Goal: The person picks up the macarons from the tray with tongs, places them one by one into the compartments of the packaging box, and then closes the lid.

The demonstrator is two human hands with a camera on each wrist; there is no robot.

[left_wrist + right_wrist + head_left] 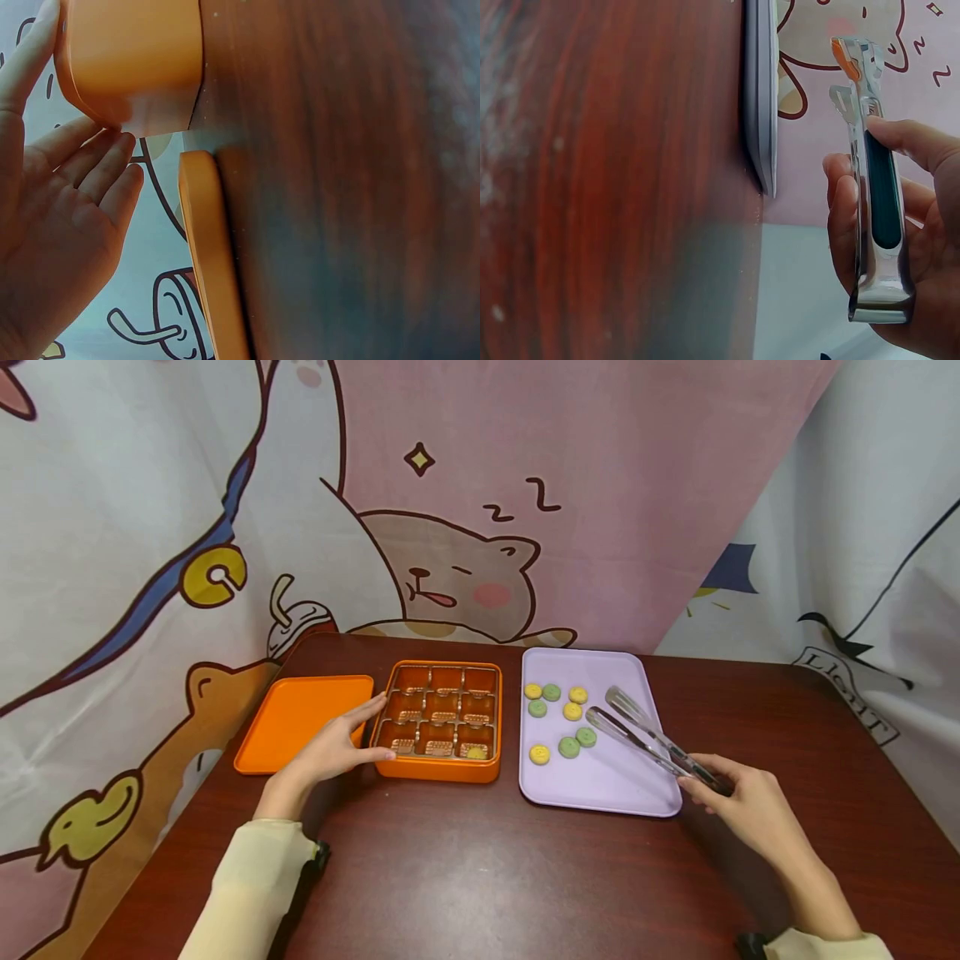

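Observation:
My left hand (333, 752) rests at the near left corner of an orange box (435, 768), thumb at its front rim and extended fingers along its left side. A divided insert lines the box; one yellow round piece (477, 752) lies in its front right compartment. My right hand (753, 802) holds metal tongs (883, 187) with dark grips, the thumb pressing one arm. The tongs' tips are apart, over a lilac tray (600, 785), with nothing between them. Several yellow cookies (539, 754) and green cookies (569, 747) lie on the tray's left half.
An orange lid (300, 718) lies flat to the left of the box, close beside it. All of it stands on a dark reddish-brown table (480, 877). Behind the table hangs a cartoon-printed curtain (600, 485).

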